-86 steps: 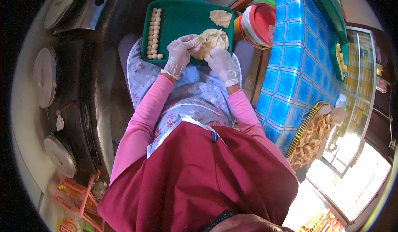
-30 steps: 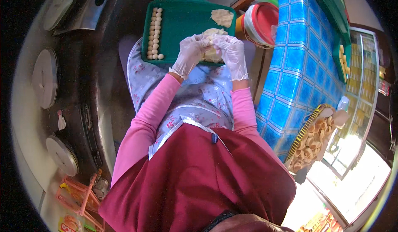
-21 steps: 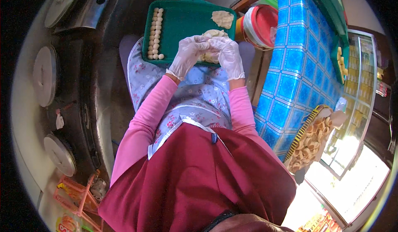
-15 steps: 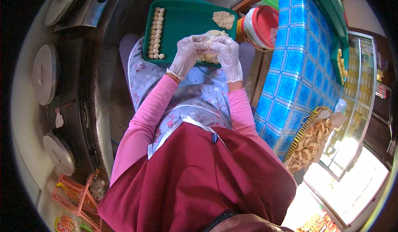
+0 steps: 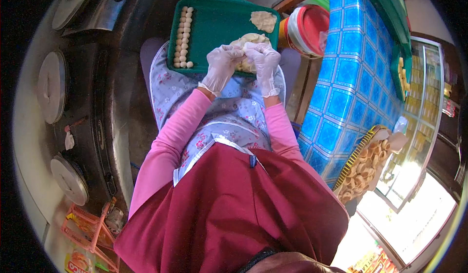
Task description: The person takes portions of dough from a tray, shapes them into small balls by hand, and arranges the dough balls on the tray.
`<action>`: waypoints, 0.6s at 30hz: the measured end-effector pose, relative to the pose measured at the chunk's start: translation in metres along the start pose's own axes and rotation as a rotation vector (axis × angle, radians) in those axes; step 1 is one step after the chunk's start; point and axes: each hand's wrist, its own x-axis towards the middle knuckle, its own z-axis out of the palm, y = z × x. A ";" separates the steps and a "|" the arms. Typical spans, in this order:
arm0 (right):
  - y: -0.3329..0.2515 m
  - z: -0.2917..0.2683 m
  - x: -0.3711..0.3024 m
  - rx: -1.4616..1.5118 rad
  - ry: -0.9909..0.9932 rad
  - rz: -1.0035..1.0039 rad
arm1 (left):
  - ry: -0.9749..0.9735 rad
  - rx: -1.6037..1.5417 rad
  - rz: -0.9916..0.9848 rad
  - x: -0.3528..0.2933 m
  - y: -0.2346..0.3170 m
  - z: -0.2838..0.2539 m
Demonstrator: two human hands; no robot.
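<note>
A green tray (image 5: 214, 27) rests across my lap. Along its left side, small round dough balls (image 5: 184, 36) lie in two tight columns. At the tray's near right sits a large pale lump of dough (image 5: 251, 40), partly behind my hands, and a flattened dough piece (image 5: 263, 21) lies at the far right corner. My left hand (image 5: 224, 62) and my right hand (image 5: 264, 61), both in clear white gloves, meet over the near edge of the tray beside the lump. Their fingertips are pinched closed around a small bit of dough, mostly hidden by the fingers.
To the right stands a table with a blue checked cloth (image 5: 341, 87), bearing a basket of small tan pastry cups (image 5: 365, 168). A red-lidded tub (image 5: 312, 29) stands beyond the tray's right side. Several round metal lids (image 5: 52, 87) line the left, above an orange rack (image 5: 90, 234).
My hands have drawn slightly back and their fingers have shifted, uncovering more of the large dough lump. The dough balls and the flattened piece stay in place.
</note>
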 end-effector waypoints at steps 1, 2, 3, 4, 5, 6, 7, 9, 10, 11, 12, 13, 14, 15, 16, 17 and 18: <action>-0.004 0.005 -0.002 0.065 0.041 0.005 | -0.002 -0.003 0.077 -0.003 -0.002 0.002; -0.008 0.008 -0.002 0.130 0.082 0.010 | 0.003 -0.004 0.080 -0.006 -0.004 0.003; -0.010 0.004 -0.001 0.127 0.095 0.014 | 0.006 0.068 0.124 -0.016 0.004 0.018; -0.015 0.002 0.000 0.146 0.077 0.054 | 0.019 0.138 0.177 -0.024 0.011 0.025; -0.017 0.000 0.000 0.166 0.058 0.095 | 0.023 0.139 0.176 -0.027 0.015 0.025; -0.016 -0.003 0.002 0.167 0.056 0.094 | -0.008 0.175 0.130 -0.029 0.019 0.025; -0.015 -0.005 0.005 0.125 0.019 0.138 | -0.038 0.211 0.085 -0.030 0.021 0.023; -0.011 -0.004 0.010 0.083 -0.020 0.180 | -0.050 0.206 0.022 -0.028 0.022 0.011; -0.008 -0.003 0.013 0.141 -0.024 0.199 | -0.063 0.200 -0.041 -0.027 0.022 0.006; -0.007 -0.003 0.014 0.199 -0.029 0.218 | -0.062 0.199 -0.038 -0.025 0.021 0.002; -0.004 -0.003 0.015 0.197 -0.027 0.221 | -0.051 0.217 0.001 -0.027 0.025 0.003; -0.002 -0.004 0.016 0.187 -0.058 0.228 | -0.039 0.236 0.041 -0.029 0.028 0.005; 0.000 -0.005 0.016 0.177 -0.088 0.234 | -0.039 0.235 0.037 -0.028 0.030 0.005; -0.001 -0.002 0.015 0.178 -0.096 0.235 | -0.086 0.225 0.006 -0.026 0.033 0.003; -0.003 -0.001 0.013 0.145 -0.170 0.206 | -0.133 0.216 -0.025 -0.026 0.036 0.000; -0.005 0.001 0.013 0.112 -0.243 0.177 | -0.127 0.214 -0.022 -0.026 0.037 -0.002; 0.000 0.001 0.014 0.110 -0.241 0.173 | -0.123 0.194 -0.019 -0.025 0.037 -0.002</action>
